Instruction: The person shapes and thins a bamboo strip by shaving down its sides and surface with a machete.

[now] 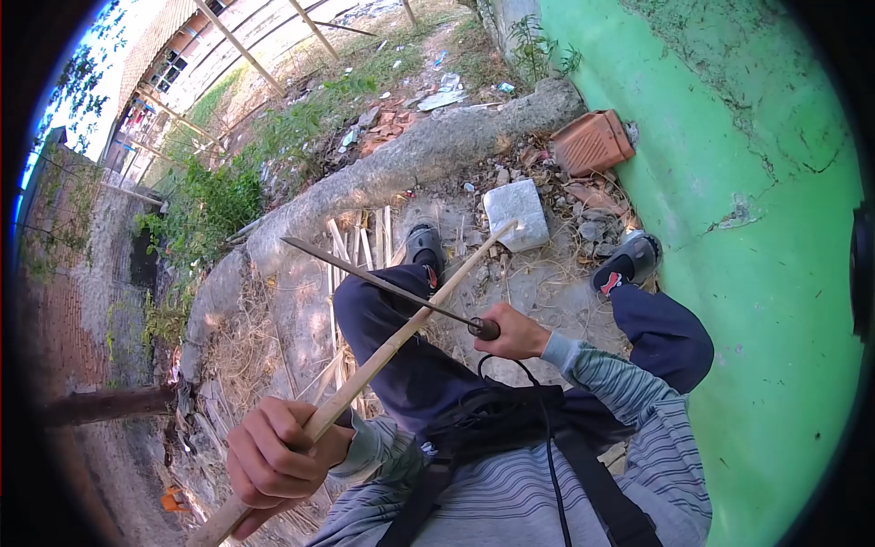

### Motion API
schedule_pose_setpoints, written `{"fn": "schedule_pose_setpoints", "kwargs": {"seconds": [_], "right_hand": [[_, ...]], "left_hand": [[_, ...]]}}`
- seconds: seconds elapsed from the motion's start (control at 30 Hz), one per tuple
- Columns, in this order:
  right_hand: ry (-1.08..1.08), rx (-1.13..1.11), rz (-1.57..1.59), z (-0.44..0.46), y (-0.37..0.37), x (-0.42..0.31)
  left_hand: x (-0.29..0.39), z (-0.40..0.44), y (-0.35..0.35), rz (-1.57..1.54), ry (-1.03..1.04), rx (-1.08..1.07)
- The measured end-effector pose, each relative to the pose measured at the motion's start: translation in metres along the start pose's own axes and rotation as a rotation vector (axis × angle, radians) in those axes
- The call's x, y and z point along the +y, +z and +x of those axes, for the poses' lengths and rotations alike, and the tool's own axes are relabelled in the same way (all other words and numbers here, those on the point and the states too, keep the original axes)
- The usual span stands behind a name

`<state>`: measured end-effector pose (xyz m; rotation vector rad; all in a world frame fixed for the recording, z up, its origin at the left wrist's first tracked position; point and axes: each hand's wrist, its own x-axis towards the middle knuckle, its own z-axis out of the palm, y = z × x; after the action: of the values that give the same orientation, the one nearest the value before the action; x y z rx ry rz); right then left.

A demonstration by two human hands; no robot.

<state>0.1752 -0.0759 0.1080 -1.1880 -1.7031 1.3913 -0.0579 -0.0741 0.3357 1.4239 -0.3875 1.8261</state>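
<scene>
My left hand [284, 458] is closed around the thick lower part of a pale wooden stick [369, 369]. The stick slants up and away to the right, and its far tip overlaps a whitish block [518, 217] on the ground; whether they touch I cannot tell. In my right hand [516, 334] is the dark handle of a long knife [374, 281], gripped with the fingers wrapped round. Its narrow blade points left and crosses the stick near the middle, above my bent left knee. Contact between blade and stick seems likely but is not certain.
Several split pale strips [366, 239] lie beside my left foot. A green wall [729, 201] stands close on the right, with a reddish-brown pot [592, 143] against it. A thick grey curb [392, 173] curves ahead, and rubble [597, 223] lies between my feet and the wall.
</scene>
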Motion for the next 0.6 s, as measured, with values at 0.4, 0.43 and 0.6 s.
{"fn": "schedule_pose_setpoints", "kwargs": {"seconds": [0.4,0.43,0.6], "right_hand": [[0.248,0.195,0.101,0.001,-0.014,0.026],[0.297,0.162,0.143,-0.003,-0.013,0.024],[-0.075,0.070,0.065,-0.005,-0.003,-0.014]], "left_hand": [[0.000,-0.010,0.008,-0.089,0.009,-0.144],[-0.002,-0.011,0.008,-0.100,0.005,-0.163],[-0.015,-0.001,0.017,-0.038,-0.002,-0.038]]}}
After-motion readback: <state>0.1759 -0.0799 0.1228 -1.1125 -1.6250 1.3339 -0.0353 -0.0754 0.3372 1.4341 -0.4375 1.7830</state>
